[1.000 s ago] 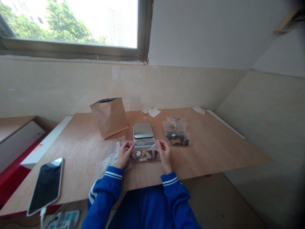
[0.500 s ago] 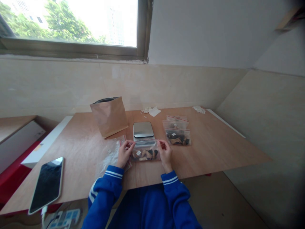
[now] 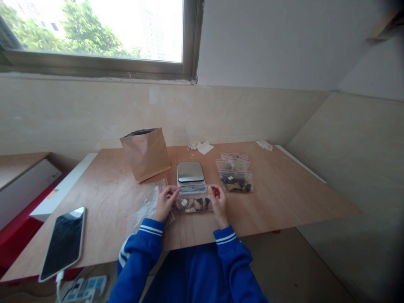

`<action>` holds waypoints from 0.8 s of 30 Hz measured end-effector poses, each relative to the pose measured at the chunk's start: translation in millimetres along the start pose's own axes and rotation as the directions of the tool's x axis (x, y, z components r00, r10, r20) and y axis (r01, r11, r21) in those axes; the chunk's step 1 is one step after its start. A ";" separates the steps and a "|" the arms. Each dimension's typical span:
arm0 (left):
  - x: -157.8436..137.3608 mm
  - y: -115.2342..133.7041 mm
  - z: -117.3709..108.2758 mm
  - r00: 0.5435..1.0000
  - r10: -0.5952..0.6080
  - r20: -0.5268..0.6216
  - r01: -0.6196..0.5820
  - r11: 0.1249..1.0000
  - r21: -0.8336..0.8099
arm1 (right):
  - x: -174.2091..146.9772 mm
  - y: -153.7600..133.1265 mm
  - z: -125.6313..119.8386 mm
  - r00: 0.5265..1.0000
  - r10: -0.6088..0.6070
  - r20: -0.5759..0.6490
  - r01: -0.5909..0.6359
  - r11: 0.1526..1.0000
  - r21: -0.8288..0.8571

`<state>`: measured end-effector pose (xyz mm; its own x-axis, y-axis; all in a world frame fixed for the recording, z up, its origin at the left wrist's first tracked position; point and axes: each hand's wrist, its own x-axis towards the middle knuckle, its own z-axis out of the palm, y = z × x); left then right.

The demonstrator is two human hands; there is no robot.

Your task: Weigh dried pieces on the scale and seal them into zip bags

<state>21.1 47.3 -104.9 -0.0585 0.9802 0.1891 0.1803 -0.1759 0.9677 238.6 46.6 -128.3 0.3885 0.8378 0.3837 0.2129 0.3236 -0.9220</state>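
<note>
Between my hands, a clear zip bag point(image 3: 193, 204) with brown and black dried pieces and a small white packet lies near the table's front edge. My left hand point(image 3: 165, 203) pinches its upper left corner, and my right hand point(image 3: 218, 203) pinches the upper right one. Just behind the bag sits a kitchen scale point(image 3: 190, 171) with a metal plate. Under and beside my left hand are loose clear zip bags point(image 3: 145, 207). To the right of the scale, several filled zip bags point(image 3: 236, 182) lie overlapping in a row.
A brown paper pouch point(image 3: 145, 156) stands open-topped at the back left. A tablet point(image 3: 63, 243) with a white cable lies at the left front edge. White scraps point(image 3: 205, 147) lie near the wall, with another crumpled white piece point(image 3: 264, 145) farther right. The wooden table point(image 3: 284, 198) ends close to my lap.
Both hands keep their pinch on the bag's top corners, almost unmoved. The whole view has shifted very slightly.
</note>
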 end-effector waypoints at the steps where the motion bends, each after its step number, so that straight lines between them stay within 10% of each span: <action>1: -0.1 0.5 0.0 1.000 -0.003 0.004 0.003 1.000 0.000 | 0.1 0.2 0.1 1.000 0.004 0.010 -0.005 1.000 0.004; 24: -3.0 5.9 -1.6 0.999 0.022 0.027 -0.022 1.000 0.012 | 0.7 2.9 0.1 0.999 -0.032 0.022 0.032 0.999 -0.004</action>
<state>20.8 43.1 -99.4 -0.0281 0.9783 0.2054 0.1935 -0.1963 0.9613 239.4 48.2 -130.7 0.3613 0.8366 0.4117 0.2288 0.3485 -0.9090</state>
